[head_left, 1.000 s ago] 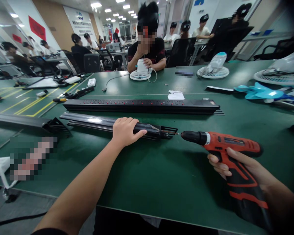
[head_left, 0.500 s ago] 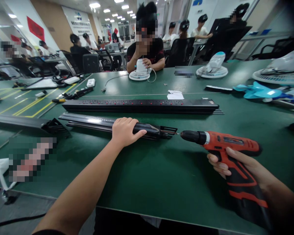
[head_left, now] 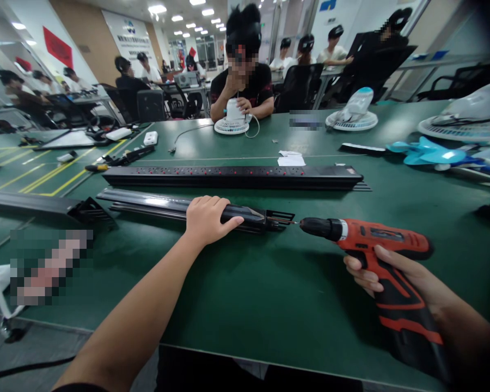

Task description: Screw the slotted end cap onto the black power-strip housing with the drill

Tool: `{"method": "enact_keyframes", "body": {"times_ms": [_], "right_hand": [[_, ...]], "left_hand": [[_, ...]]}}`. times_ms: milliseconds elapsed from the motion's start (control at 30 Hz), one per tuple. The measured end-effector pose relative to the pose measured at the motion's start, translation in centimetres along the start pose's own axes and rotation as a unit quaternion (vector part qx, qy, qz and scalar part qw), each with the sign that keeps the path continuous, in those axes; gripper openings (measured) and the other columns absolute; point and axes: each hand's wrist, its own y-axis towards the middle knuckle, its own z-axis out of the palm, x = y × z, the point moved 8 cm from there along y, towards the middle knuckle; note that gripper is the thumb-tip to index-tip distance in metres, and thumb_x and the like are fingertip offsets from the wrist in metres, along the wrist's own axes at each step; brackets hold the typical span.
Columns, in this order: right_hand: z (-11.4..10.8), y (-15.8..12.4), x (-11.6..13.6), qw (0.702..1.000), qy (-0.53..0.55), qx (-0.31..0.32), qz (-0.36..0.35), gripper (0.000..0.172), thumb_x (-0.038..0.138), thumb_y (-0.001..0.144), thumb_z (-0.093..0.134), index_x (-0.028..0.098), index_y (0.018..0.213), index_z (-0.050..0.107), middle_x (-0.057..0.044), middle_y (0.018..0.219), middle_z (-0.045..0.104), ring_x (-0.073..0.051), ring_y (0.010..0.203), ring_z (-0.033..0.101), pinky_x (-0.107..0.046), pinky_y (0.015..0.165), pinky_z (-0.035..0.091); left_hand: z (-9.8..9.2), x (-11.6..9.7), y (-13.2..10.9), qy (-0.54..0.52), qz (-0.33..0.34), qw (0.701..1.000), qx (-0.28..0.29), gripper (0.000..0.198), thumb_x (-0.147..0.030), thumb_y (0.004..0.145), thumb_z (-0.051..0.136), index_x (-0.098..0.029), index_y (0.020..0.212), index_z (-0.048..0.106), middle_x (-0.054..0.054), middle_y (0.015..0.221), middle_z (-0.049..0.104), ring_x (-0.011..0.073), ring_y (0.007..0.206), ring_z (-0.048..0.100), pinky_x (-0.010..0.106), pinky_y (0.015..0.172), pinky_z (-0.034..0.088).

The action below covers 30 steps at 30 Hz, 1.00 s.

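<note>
Left hand (head_left: 206, 219) grasps a black casing (head_left: 163, 203); right hand (head_left: 427, 284) clasps a cordless drill (head_left: 386, 238): apparently screwdriving, next needing steady alignment.

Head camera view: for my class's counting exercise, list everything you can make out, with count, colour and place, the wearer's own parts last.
pistol-shaped power drill: 1, red and black, front right
long glossy bar: 1, black, centre left
long strip with red dots: 1, black, centre
long dull bar: 1, black, left edge
round slatted fan parts: 3, white, far side
fan blades: count unclear, light blue, right
crumpled paper: count unclear, white, beyond the dotted strip
flat tabletop: 1, green, foreground
seated person: 1, black top, opposite
other people: several, tops mostly white, background
smaller items: too blurred to count
left hand: 1, bare, on the glossy bar
right hand: 1, bare, gripping the drill
</note>
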Motion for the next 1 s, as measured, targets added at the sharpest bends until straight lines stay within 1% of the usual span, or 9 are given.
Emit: {"method": "enact_keyframes", "body": {"times_ms": [100,267,467,667,1000], "right_hand": [[0.1,-0.01,0.01,1.0,0.003,0.0,0.001,0.04,0.054,0.068,0.044,0.019,0.078,0.059,0.003,0.051,0.044,-0.009,0.044,0.035,-0.021,0.038,0.034],[0.08,0.01,0.05,1.0,0.001,-0.017,0.008,0.038,0.055,0.064,0.048,0.02,0.074,0.059,0.003,0.051,0.044,-0.009,0.043,0.034,-0.022,0.038,0.035],[0.79,-0.09,0.29,1.0,-0.003,-0.018,0.013,0.036,0.053,0.062,0.051,0.02,0.073,0.058,0.004,0.049,0.044,-0.008,0.042,0.032,-0.021,0.037,0.036],[1.01,-0.28,0.26,1.0,0.003,-0.021,0.021,0.035,0.053,0.061,0.052,0.021,0.073,0.058,0.005,0.05,0.043,-0.008,0.042,0.031,-0.021,0.037,0.036],[0.86,-0.18,0.18,0.999,0.017,-0.015,0.023,0.034,0.053,0.062,0.051,0.022,0.075,0.056,0.005,0.051,0.043,-0.009,0.043,0.034,-0.021,0.038,0.037]], "left_hand": [[0.02,0.0,-0.01,0.001,0.001,1.0,0.0,0.063,-0.075,0.098,0.046,-0.021,0.105,0.077,0.009,0.094,0.077,0.0322,0.093,0.07,0.048,0.089,0.05],[0.0,-0.04,-0.04,0.001,0.004,1.0,-0.002,0.065,-0.076,0.098,0.046,-0.019,0.106,0.077,0.009,0.095,0.078,0.0331,0.095,0.071,0.048,0.09,0.05],[0.08,-0.02,-0.01,0.001,-0.003,1.0,0.001,0.063,-0.075,0.098,0.047,-0.021,0.105,0.077,0.009,0.096,0.078,0.0322,0.094,0.071,0.047,0.091,0.049],[0.13,-0.04,-0.03,0.001,0.0,1.0,0.0,0.065,-0.076,0.098,0.045,-0.02,0.106,0.076,0.009,0.097,0.078,0.0324,0.095,0.07,0.048,0.091,0.049],[0.14,-0.02,0.0,-0.006,-0.006,1.0,0.005,0.062,-0.076,0.098,0.046,-0.022,0.106,0.076,0.009,0.097,0.079,0.0324,0.095,0.07,0.047,0.091,0.048]]}}
